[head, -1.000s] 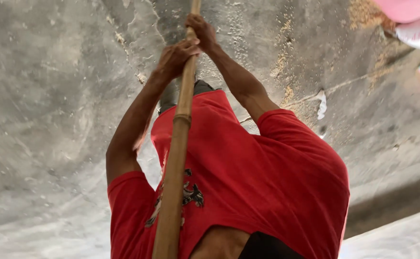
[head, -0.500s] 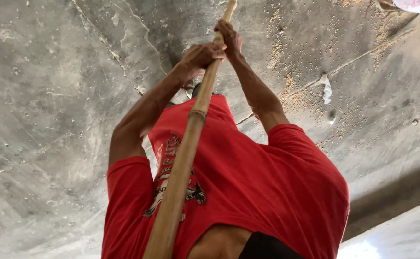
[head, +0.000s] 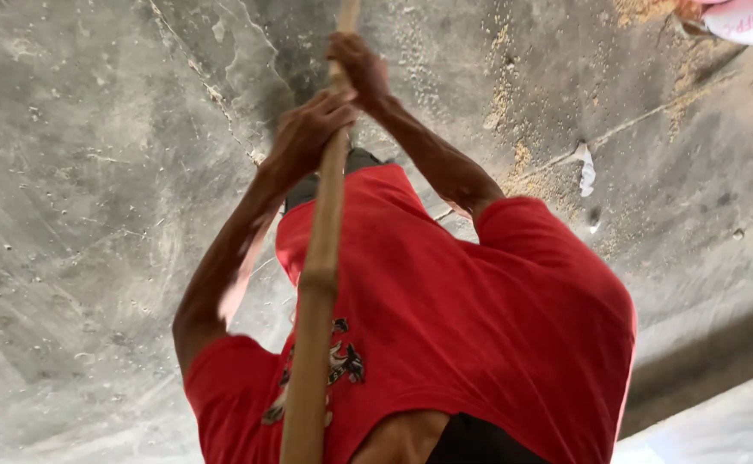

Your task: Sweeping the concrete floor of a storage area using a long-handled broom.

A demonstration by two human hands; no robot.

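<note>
A long bamboo pole runs from the bottom of the head view up past the top edge, over my red shirt. My left hand is shut around the pole. My right hand grips it just above, farther along the shaft. Both arms are stretched out ahead of me. The far end of the pole is out of view.
Below lies a grey concrete floor with cracks and pale streaks. Yellowish grain or dust is scattered at the upper right, near a white scrap. A pink and white sack lies at the top right corner.
The pole's upper end and both hands swung right half a second ago and have now come back left. Both hands kept their grip throughout.
</note>
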